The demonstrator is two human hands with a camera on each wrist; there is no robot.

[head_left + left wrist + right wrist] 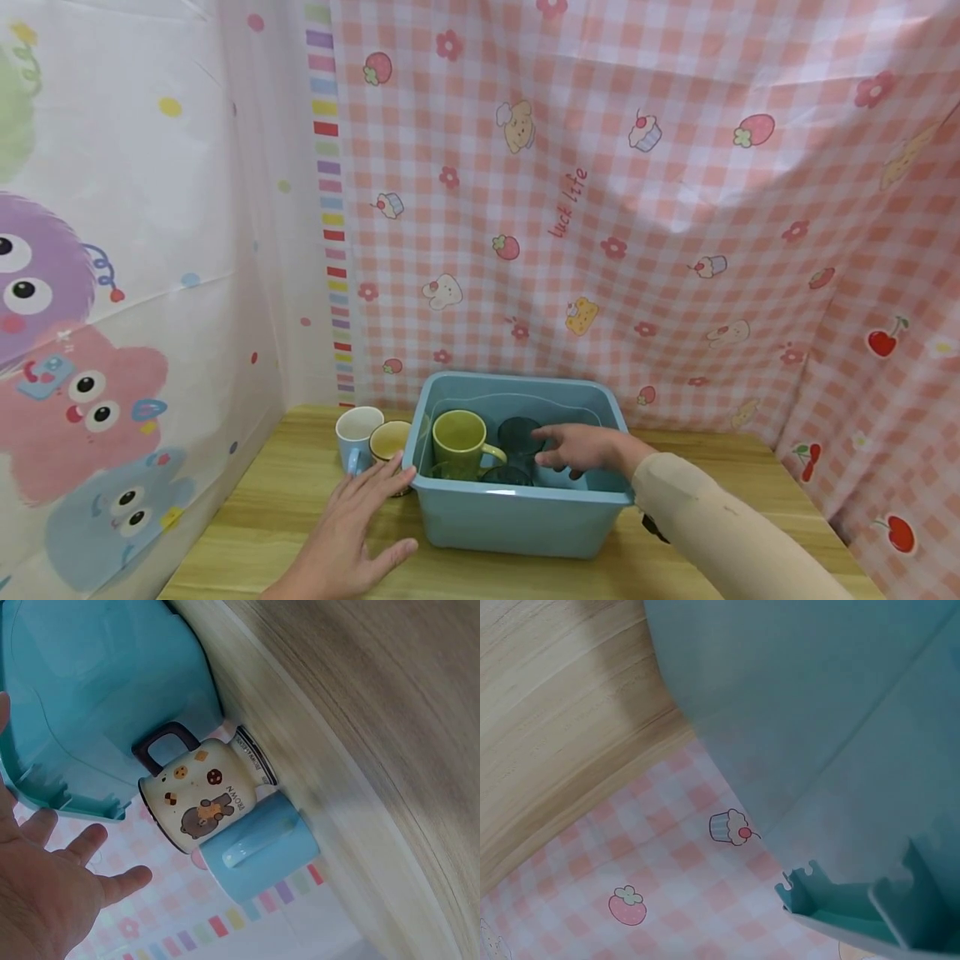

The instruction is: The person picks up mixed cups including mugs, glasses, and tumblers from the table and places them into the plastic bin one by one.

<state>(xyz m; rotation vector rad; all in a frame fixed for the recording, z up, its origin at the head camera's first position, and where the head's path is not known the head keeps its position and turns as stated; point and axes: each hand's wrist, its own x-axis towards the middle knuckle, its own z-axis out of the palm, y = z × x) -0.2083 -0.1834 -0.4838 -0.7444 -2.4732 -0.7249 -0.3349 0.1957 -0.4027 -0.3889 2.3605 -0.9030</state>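
Note:
A blue plastic bin [517, 521] stands on the table with a yellow-green mug [459, 442] upright inside. Beside that mug are a dark glass cup [519, 437] and a second dark glass [507, 476] near the front wall. My right hand [588, 450] reaches over the bin's right side, fingers spread toward the rim of the farther dark cup. With fingers extended, my left hand [352, 521] has its fingertips right at the bin's left front corner. Left of the bin sit a cream bear-print mug [199, 795] with a black handle and a light blue mug [262, 847].
The wooden table [262, 517] extends on both sides of the bin. A pink checked cloth [570, 208] hangs close behind it, and a white cartoon-print cloth [180, 250] closes off the left. Another cloth with cherries [892, 467] hangs at the right.

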